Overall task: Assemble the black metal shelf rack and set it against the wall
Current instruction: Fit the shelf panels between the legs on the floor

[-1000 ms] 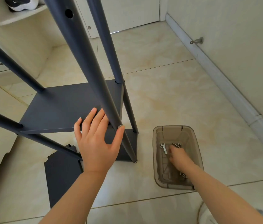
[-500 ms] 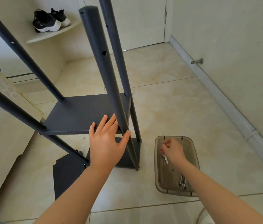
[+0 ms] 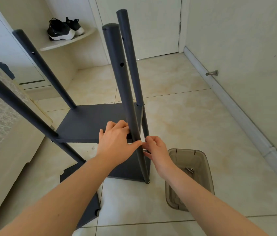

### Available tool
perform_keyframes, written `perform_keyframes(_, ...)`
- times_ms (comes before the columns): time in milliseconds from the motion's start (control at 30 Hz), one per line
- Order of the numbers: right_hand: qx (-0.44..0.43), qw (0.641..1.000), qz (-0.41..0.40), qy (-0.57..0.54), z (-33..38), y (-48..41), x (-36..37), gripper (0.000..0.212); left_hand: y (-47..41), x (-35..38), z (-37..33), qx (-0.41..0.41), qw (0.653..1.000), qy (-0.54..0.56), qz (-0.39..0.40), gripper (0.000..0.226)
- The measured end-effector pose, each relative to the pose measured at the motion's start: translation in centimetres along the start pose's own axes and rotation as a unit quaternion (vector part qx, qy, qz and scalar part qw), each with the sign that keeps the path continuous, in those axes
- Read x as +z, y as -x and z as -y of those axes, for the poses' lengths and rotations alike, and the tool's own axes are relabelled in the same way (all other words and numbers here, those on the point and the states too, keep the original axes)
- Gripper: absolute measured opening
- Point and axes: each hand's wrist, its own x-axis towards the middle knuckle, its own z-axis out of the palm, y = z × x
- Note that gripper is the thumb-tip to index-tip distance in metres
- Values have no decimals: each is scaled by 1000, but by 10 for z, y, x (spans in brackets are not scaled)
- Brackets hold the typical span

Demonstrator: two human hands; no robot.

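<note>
The black metal rack (image 3: pixel 90 123) stands on the tiled floor, with four upright poles, one shelf at mid height and one at the bottom (image 3: pixel 127 169). My left hand (image 3: pixel 115 143) grips the near right pole (image 3: pixel 117 74) at the mid shelf's corner, fingers behind it and thumb across its front. Just right of that pole, my right hand (image 3: pixel 156 150) has its fingertips pinched together against it. They seem to pinch a small screw, mostly hidden.
A translucent brown bin (image 3: pixel 202 160) with screws (image 3: pixel 189 170) sits on the floor right of the rack. A loose black panel (image 3: pixel 90 212) lies under my left forearm. A patterned cabinet (image 3: pixel 1 116) stands left; the right wall carries a door stop (image 3: pixel 211 73). Shoes (image 3: pixel 62 29) rest on a corner shelf.
My right hand came up out of the bin and moved left to the near right pole. My left hand closed from a flat rest into a grip on that pole.
</note>
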Motion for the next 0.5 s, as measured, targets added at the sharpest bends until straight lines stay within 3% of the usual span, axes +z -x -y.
perform_keyframes(267,-31,996,19,87,-3,-5,18,23,-9,1,4,-17,998,50,39,40)
perform_keyframes(500,-23,999,-20,19,6,-18,29,23,-30,-10,9,-41,997,19,56,55)
